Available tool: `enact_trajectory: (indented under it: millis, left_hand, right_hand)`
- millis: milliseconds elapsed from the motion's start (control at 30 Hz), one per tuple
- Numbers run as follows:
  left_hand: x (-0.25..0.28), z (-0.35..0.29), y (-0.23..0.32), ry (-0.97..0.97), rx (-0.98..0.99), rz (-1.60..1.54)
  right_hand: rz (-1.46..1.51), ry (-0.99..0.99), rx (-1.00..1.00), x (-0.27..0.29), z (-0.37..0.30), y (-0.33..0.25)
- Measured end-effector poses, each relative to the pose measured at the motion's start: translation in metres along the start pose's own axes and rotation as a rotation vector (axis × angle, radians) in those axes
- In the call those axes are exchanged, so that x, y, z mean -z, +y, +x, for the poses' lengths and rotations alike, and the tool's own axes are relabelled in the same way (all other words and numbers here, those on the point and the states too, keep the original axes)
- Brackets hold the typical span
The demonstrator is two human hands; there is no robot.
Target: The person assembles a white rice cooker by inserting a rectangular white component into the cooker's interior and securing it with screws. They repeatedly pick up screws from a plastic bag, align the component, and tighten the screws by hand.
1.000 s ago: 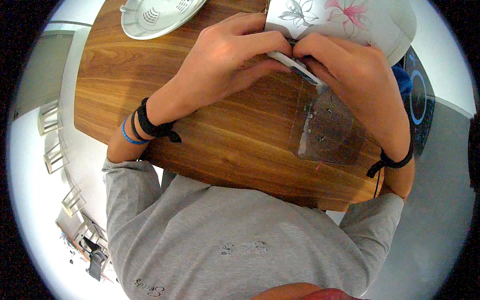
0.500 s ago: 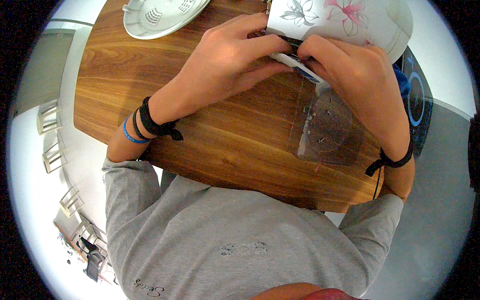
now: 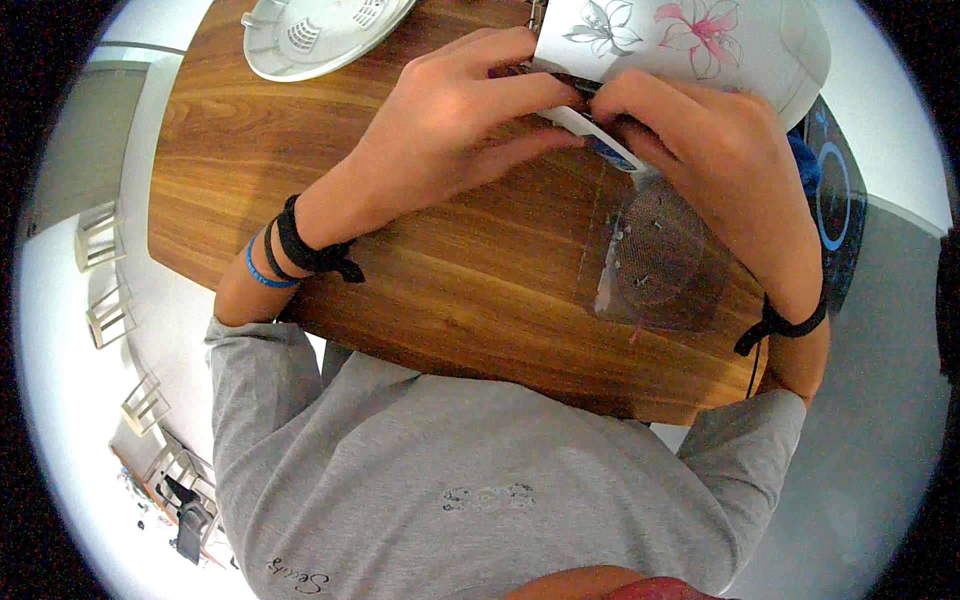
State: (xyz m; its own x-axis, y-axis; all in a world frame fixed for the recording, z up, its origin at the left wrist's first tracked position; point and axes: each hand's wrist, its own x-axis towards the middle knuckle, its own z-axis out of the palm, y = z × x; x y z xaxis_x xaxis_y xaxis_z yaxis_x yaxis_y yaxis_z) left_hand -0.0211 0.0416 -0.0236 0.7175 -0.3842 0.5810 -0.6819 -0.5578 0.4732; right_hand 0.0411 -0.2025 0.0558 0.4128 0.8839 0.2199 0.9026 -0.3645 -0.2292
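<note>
At the table's far side, both my hands meet over a narrow white-edged card strip with blue print (image 3: pixel 612 153). My left hand (image 3: pixel 450 110) pinches its left end, fingertips on the edge. Curled around the right end is my right hand (image 3: pixel 715 150), its fingertips partly hidden. A clear plastic bag (image 3: pixel 600 285) lies on the wood below the strip and seems joined to it. Inside the bag is a dark round mesh disc (image 3: pixel 655 245). Something dark (image 3: pixel 580 84) shows between my fingertips, too small to name. Just beyond them stands a white rounded object with grey and pink flower drawings (image 3: pixel 655 40).
A white round plastic cover with vent slots (image 3: pixel 325 40) lies at the far left of the wooden table (image 3: pixel 430 300). Right of my right arm is a black panel with a blue ring (image 3: pixel 832 195), beside blue cloth-like material (image 3: pixel 803 165). Pale chairs (image 3: pixel 98 238) stand farther left.
My right hand has shifted very slightly, and a little more of the blue print on the strip shows. The bag and my left hand stay almost where they were.
</note>
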Motion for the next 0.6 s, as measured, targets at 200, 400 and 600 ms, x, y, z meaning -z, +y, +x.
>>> enact_trajectory:
  millis: [200, 400, 600]
  left_hand:
    - [0.003, 0.000, 0.001, -0.011, 0.010, -0.002]
    - [-0.001, 0.001, -0.001, 0.028, -0.005, -0.014]
    - [-0.002, 0.005, -0.001, 0.072, -0.056, -0.007]
  right_hand:
    - [-0.033, 0.014, 0.027, 0.000, 0.001, -0.003]
    - [0.006, -0.033, 0.004, 0.005, 0.006, -0.007]
    - [0.033, -0.062, -0.054, 0.004, 0.001, -0.004]
